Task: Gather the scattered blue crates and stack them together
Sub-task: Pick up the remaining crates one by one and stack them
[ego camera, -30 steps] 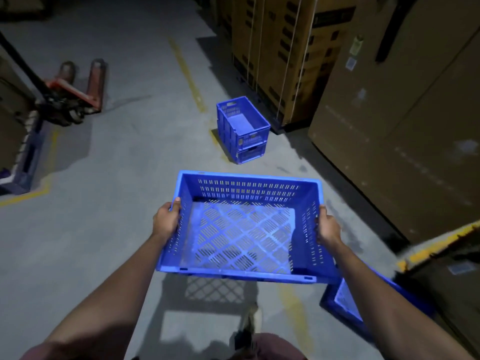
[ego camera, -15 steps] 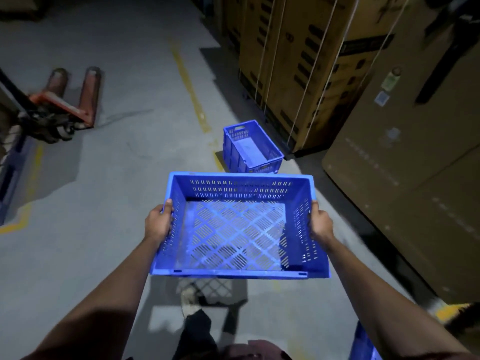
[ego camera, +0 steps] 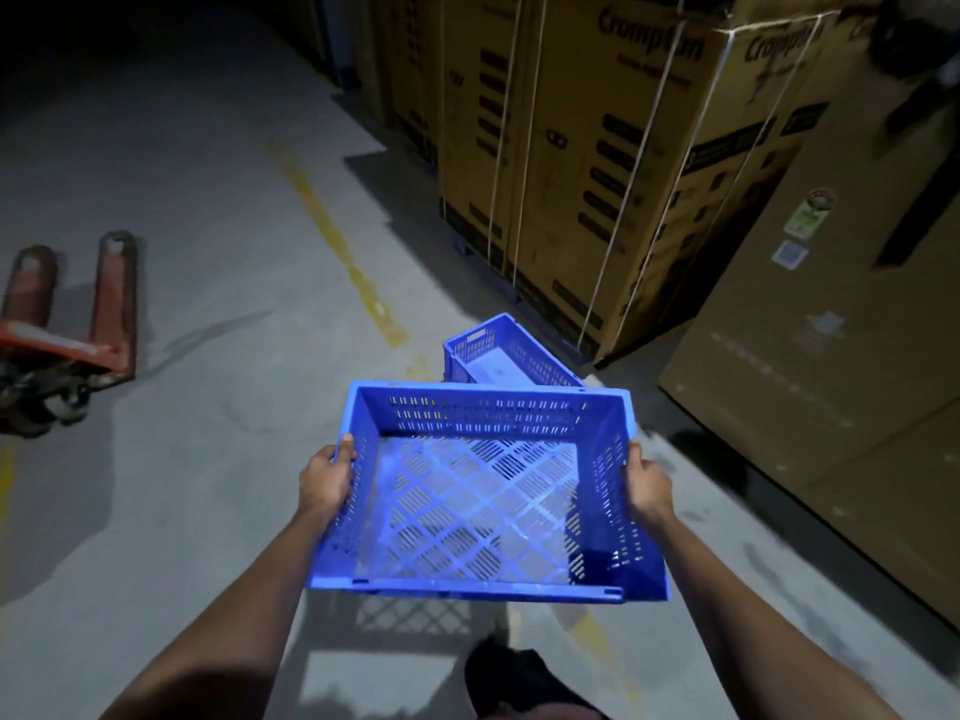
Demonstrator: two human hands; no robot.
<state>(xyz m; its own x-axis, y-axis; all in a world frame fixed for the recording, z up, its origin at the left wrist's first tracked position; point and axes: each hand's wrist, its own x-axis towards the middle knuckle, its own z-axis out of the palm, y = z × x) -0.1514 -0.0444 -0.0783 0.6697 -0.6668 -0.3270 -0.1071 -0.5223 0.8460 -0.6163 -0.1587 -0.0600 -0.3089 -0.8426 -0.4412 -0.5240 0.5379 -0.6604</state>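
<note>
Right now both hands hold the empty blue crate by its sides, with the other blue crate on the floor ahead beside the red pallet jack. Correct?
Not quite. The other blue crate sits beside the strapped cardboard boxes, not the red pallet jack, which is far left. The head view shows it. The left hand and right hand do hold the empty blue crate by its sides.

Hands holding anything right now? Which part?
Yes: both hold one empty blue crate by its short side walls, left hand on the left rim, right hand on the right rim.
</note>
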